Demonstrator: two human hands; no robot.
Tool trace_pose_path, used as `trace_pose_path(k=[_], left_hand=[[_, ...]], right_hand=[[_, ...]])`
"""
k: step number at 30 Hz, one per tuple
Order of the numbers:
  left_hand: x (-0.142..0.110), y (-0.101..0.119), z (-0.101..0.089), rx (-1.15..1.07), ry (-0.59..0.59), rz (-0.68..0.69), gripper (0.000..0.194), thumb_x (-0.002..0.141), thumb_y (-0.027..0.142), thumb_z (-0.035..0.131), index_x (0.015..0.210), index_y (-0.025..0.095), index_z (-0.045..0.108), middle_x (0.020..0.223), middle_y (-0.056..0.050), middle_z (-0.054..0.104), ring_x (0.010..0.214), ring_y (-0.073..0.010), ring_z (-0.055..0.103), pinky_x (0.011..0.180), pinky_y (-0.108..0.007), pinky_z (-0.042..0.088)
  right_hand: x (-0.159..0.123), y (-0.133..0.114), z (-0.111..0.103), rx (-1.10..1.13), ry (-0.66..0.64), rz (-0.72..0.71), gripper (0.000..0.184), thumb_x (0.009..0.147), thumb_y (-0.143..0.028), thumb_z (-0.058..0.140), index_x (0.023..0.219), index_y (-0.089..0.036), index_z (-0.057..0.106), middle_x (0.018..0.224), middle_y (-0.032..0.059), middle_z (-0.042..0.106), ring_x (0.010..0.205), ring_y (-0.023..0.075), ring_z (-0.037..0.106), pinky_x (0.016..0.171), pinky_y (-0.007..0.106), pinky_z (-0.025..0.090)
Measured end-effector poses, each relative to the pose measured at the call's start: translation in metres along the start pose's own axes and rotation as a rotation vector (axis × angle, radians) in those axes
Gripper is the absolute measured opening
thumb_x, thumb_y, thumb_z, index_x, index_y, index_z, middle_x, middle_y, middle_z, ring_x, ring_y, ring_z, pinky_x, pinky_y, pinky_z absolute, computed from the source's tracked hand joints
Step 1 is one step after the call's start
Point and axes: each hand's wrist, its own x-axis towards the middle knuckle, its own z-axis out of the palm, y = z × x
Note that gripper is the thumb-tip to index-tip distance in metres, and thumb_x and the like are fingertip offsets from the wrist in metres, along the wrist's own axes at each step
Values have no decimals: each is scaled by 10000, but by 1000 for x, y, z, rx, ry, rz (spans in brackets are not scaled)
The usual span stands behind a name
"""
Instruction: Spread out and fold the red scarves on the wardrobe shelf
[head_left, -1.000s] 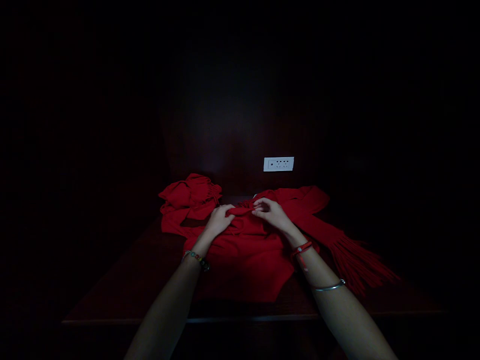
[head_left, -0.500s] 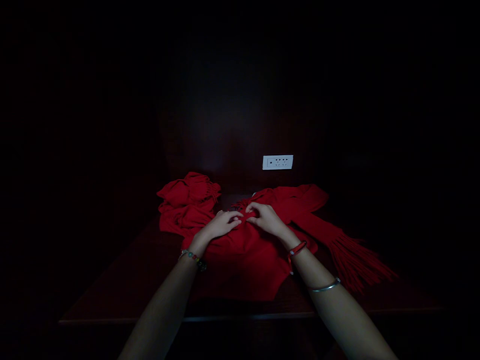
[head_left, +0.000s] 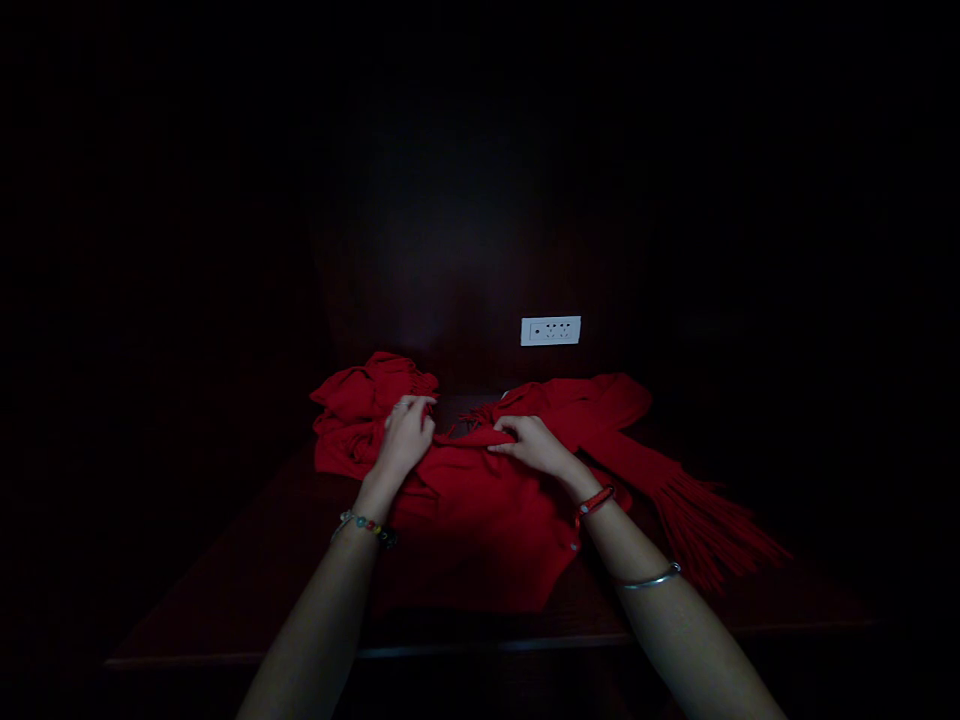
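A red fringed scarf (head_left: 480, 530) lies spread and wrinkled on the dark tabletop in front of me. My right hand (head_left: 531, 442) pinches its far edge, where a rolled fold of cloth runs into the fingers. My left hand (head_left: 409, 432) is over the left end of this edge, beside a bunched heap of red cloth (head_left: 367, 385). Its fingers are bent and apart from the thumb, and no cloth shows in the gap. Beyond my right hand lies more red scarf (head_left: 592, 400), its long fringe (head_left: 712, 525) trailing toward the right.
A white wall socket panel (head_left: 551, 331) sits on the dark back wall. The tabletop (head_left: 247, 570) is dark and its front edge (head_left: 495, 646) shows as a thin pale line. Most of the surroundings are too dark to make out.
My left hand has moved left and away from my right hand, which stays nearly in place. The far edge of the cloth between them now shows as a rolled fold.
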Motion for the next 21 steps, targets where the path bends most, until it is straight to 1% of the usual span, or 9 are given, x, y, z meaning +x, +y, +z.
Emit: trace_pose_path(k=[1,3,6,8,10,14,16,18,21], left_hand=[[-2,9,5,-112,-80,136,296,802,168,405,1074,193,519,1098,-66,534,1021,-168,485,885,-279,361],[-6,23,14,-291,-239,299,264,817,244,425,1056,207,530,1056,-34,568,974,-144,510,866,-241,372],[-9,31,18,-451,-361,320,236,799,315,473,985,199,560,905,-9,615,840,-133,555,780,-218,410],[-9,29,17,-486,-357,312,214,788,314,492,947,191,568,858,-2,616,795,-124,558,747,-206,415],[-7,24,14,-435,-317,345,178,796,300,485,896,186,578,851,-7,608,794,-124,550,745,-203,408],[-2,15,10,-209,-226,395,210,849,266,384,843,180,576,849,-29,592,803,-131,538,757,-215,395],[0,7,7,-74,-213,371,208,851,259,378,850,183,572,855,-39,594,811,-141,541,761,-226,394],[2,-4,3,89,-204,280,196,841,258,393,856,189,575,871,-51,600,827,-161,551,765,-246,397],[3,-24,-3,314,-174,-19,216,824,260,393,891,185,584,896,-85,605,842,-204,567,751,-298,414]], right_hand=[[0,-1,1,19,1,-6,124,692,-269,587,733,-152,586,698,-4,596,640,109,513,601,197,349],[0,-1,2,54,-2,-14,91,685,-236,571,723,-153,578,687,-10,586,640,107,509,602,194,352],[1,4,2,92,29,-4,70,665,-198,553,718,-152,561,671,-20,559,630,103,492,595,193,352],[2,8,1,97,71,32,80,654,-200,556,717,-151,552,654,-27,539,608,100,472,579,195,347],[1,10,-1,118,87,65,114,636,-221,579,722,-150,554,649,-29,533,603,101,464,574,200,347],[-1,8,-8,335,-66,41,285,617,-315,629,841,-145,589,759,0,581,689,122,503,628,219,374],[-3,7,-11,394,-129,39,312,646,-350,608,880,-143,601,790,10,593,700,124,510,638,224,376],[-3,7,-11,305,-152,73,254,666,-352,592,799,-137,622,699,-3,580,626,113,487,586,216,357],[-3,8,-7,33,-148,91,195,664,-323,605,622,-132,604,528,-38,485,513,89,402,504,204,286]])
